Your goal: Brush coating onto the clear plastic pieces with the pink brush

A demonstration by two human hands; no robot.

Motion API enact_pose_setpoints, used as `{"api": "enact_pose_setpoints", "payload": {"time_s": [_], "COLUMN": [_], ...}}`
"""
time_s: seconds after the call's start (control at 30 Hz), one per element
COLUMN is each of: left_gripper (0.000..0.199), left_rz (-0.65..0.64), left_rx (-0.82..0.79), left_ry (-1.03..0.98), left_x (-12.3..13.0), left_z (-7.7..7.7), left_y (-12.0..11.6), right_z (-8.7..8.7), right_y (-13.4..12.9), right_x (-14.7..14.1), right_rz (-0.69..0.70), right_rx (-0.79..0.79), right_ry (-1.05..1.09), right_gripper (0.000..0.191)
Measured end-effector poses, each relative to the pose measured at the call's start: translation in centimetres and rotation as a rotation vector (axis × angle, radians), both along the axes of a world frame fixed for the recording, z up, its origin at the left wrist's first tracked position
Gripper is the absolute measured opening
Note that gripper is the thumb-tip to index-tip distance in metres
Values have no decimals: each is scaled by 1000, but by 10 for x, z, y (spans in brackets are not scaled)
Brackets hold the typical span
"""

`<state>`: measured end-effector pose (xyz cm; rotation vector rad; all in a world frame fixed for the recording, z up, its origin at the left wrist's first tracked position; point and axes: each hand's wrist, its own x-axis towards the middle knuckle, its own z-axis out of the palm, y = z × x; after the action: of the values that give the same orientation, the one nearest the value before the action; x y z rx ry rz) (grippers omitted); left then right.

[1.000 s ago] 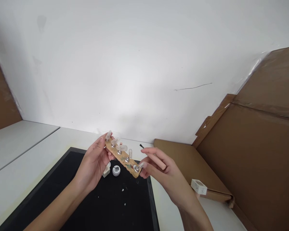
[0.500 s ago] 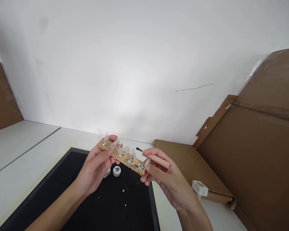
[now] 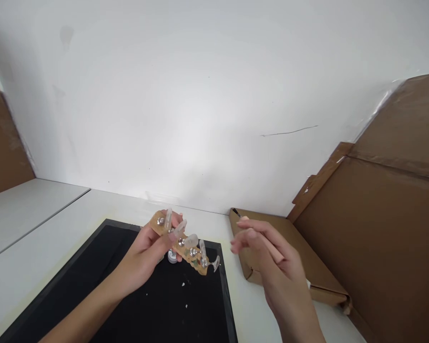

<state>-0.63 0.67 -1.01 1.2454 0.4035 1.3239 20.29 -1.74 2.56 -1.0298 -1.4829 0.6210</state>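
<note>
Tan strip (image 3: 200, 267) is gripped in left hand (image 3: 145, 261) near mat's (image 3: 164, 317) far edge; brush (image 3: 273, 251) is held in right hand (image 3: 284, 269), apart. Clear tips (image 3: 190, 240) could be dislodged by careless tilting.

Count one left hand (image 3: 143, 261), one right hand (image 3: 279, 267), one tan strip (image 3: 199, 268), five metal studs (image 3: 160, 221), five clear nail tips (image 3: 191, 240), one brush (image 3: 273, 250), one jar (image 3: 172, 257), one mat (image 3: 153, 317).

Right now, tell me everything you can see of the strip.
The strip is tan and rough-edged, perhaps wood, with greenish stains. A row of five shiny, metal-looking mounts along its face bears clear tips at differing angles. It slants down rightward in the picture, raised off the mat, gripped toward its upper end by the left hand.
</note>
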Motion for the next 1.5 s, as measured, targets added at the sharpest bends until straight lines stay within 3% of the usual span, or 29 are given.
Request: {"api": "enact_pose_setpoints", "payload": {"time_s": [0.1, 0.23, 0.37, 0.47, 0.63, 0.8, 1.2, 1.5], "left_gripper": [11, 9, 11, 17, 21, 26, 34, 38], "left_rz": [0, 39, 121, 163, 279, 358, 433, 430], "left_rx": [108, 209, 319, 398, 555, 684, 915, 970], "left_ry": [101, 261, 398, 461, 564, 581, 622, 652], "left_x": [0, 1, 2, 2, 1, 1, 3, 4], "left_z": [1, 2, 2, 3, 7, 6, 8, 4], "left_y": [-2, -4, -5, -5, -3, -1, -2, 0], "right_z": [1, 2, -1, -2, 4, 13, 10, 11], "right_y": [-9, -19, -21, -23, -26, -20, -19, -17], "right_x": [2, -2, -6, -5, -3, -8, -9, -9], "right_rz": [23, 166, 231, 245, 241, 331, 348, 330], "right_rx": [140, 95, 47, 63, 161, 278, 243, 244], "right_ry": [-67, -81, 47, -23, -235, -282, -272, -306], "right_gripper": [29, 33, 32, 35, 15, 9, 15, 18]}}
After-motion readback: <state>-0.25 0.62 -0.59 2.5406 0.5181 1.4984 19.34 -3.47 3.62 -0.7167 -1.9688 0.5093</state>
